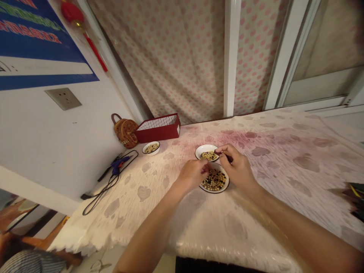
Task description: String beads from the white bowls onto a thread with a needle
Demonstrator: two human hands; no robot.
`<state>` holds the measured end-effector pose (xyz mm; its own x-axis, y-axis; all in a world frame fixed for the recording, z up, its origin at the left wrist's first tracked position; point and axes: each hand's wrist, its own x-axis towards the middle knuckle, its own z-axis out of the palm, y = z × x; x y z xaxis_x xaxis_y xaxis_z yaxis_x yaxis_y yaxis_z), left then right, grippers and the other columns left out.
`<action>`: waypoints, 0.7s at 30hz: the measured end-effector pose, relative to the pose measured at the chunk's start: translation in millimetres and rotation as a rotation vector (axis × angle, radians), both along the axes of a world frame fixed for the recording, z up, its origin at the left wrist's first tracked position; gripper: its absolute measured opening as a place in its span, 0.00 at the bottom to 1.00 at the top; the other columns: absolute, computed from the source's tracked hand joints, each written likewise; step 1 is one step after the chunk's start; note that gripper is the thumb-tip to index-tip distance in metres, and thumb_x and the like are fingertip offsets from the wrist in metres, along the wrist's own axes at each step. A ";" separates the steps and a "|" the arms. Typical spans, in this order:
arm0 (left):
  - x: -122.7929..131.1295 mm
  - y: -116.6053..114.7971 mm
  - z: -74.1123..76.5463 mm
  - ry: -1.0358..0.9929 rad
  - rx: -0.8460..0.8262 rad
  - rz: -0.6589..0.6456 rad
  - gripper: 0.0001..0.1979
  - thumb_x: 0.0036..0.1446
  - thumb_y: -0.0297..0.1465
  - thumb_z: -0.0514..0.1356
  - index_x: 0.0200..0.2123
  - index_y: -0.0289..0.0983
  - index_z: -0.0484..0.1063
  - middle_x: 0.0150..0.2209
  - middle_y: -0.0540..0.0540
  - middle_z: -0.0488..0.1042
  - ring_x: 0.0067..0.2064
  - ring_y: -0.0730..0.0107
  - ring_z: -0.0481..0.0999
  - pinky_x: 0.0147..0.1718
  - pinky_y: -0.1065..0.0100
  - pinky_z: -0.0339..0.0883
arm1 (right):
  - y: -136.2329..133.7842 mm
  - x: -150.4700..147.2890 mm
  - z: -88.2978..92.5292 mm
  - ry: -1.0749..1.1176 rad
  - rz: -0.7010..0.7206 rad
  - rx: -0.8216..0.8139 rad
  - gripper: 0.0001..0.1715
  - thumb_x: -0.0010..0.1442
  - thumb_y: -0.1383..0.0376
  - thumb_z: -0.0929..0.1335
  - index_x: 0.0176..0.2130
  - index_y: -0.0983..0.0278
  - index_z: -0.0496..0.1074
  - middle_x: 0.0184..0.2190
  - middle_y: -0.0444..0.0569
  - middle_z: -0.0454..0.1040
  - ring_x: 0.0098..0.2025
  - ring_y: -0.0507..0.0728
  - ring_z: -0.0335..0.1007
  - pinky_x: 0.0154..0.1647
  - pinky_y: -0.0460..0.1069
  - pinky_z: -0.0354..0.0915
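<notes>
Two white dishes with dark rims stand one behind the other on the table. The near dish (215, 179) holds many mixed yellow and dark beans or kernels; the far dish (205, 148) holds a smaller heap, mostly yellow. My left hand (193, 172) is over the near dish's left edge, its fingers curled together; what they pinch, if anything, is too small to make out. My right hand (237, 165) is closed on a small dark brown utensil (217, 152), whose tip points left over the far dish's right edge. Its exact kind is unclear.
A small white bowl of similar beans (151, 148) stands to the left. Behind it are a red box (159, 131) and a brown bag (126, 132). A blue glue gun (117, 165) lies with its cord by the wall. A dark object (355, 199) lies at far right.
</notes>
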<state>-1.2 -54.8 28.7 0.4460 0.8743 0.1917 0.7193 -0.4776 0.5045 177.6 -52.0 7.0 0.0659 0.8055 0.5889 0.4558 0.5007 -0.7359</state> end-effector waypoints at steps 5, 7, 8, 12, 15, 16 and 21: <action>4.3 -1.9 4.8 0.068 -0.089 -0.022 0.10 0.52 0.27 0.66 0.40 0.38 0.80 0.35 0.48 0.83 0.36 0.64 0.80 0.35 0.67 0.68 | 0.0 -0.1 0.1 0.005 0.001 -0.020 0.08 0.63 0.63 0.63 0.41 0.59 0.70 0.38 0.50 0.82 0.38 0.60 0.80 0.39 0.53 0.69; 6.5 -1.6 3.7 0.111 -0.078 -0.033 0.09 0.52 0.26 0.66 0.39 0.38 0.80 0.35 0.48 0.83 0.36 0.64 0.79 0.36 0.67 0.68 | -0.2 -0.2 -0.1 0.004 0.001 -0.023 0.09 0.63 0.63 0.63 0.42 0.59 0.70 0.38 0.50 0.82 0.39 0.60 0.80 0.40 0.53 0.69; 7.3 -1.4 2.9 0.125 -0.070 -0.032 0.09 0.52 0.26 0.65 0.38 0.38 0.80 0.35 0.48 0.83 0.36 0.64 0.79 0.36 0.67 0.68 | -0.3 -0.2 -0.3 0.003 -0.001 -0.024 0.09 0.63 0.63 0.63 0.42 0.59 0.70 0.38 0.50 0.82 0.39 0.60 0.80 0.40 0.53 0.69; 7.6 -1.2 0.3 0.103 -0.067 -0.009 0.09 0.53 0.23 0.62 0.36 0.38 0.80 0.35 0.48 0.82 0.35 0.65 0.79 0.36 0.66 0.67 | -0.4 -0.1 -0.9 -0.007 -0.006 -0.028 0.09 0.63 0.62 0.63 0.42 0.59 0.70 0.38 0.51 0.82 0.38 0.60 0.80 0.38 0.53 0.68; 6.0 0.7 -2.9 -0.040 -0.090 0.020 0.08 0.52 0.23 0.63 0.36 0.38 0.79 0.33 0.47 0.81 0.34 0.66 0.77 0.36 0.66 0.67 | 0.2 0.0 -1.3 -0.014 -0.005 -0.027 0.09 0.64 0.63 0.62 0.42 0.60 0.71 0.37 0.50 0.82 0.35 0.59 0.79 0.37 0.52 0.67; 5.4 2.5 -4.6 -0.145 -0.120 0.022 0.07 0.52 0.23 0.64 0.35 0.37 0.79 0.33 0.47 0.80 0.34 0.66 0.77 0.36 0.67 0.68 | 0.4 0.0 -1.4 -0.015 -0.006 -0.026 0.09 0.63 0.63 0.62 0.42 0.60 0.71 0.37 0.50 0.82 0.35 0.59 0.79 0.36 0.51 0.66; 1.7 16.4 -13.0 -0.818 -0.416 0.005 0.07 0.51 0.26 0.68 0.35 0.34 0.76 0.33 0.47 0.79 0.35 0.71 0.77 0.39 0.68 0.69 | -0.8 -0.6 -0.5 0.000 0.048 -0.011 0.08 0.63 0.64 0.63 0.42 0.60 0.70 0.36 0.48 0.81 0.34 0.57 0.78 0.35 0.50 0.66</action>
<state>0.5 -38.4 15.7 0.3059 0.9450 0.1160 0.0635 -0.1418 0.9879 177.0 -52.7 6.5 0.0275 0.8142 0.5800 0.4314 0.5137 -0.7416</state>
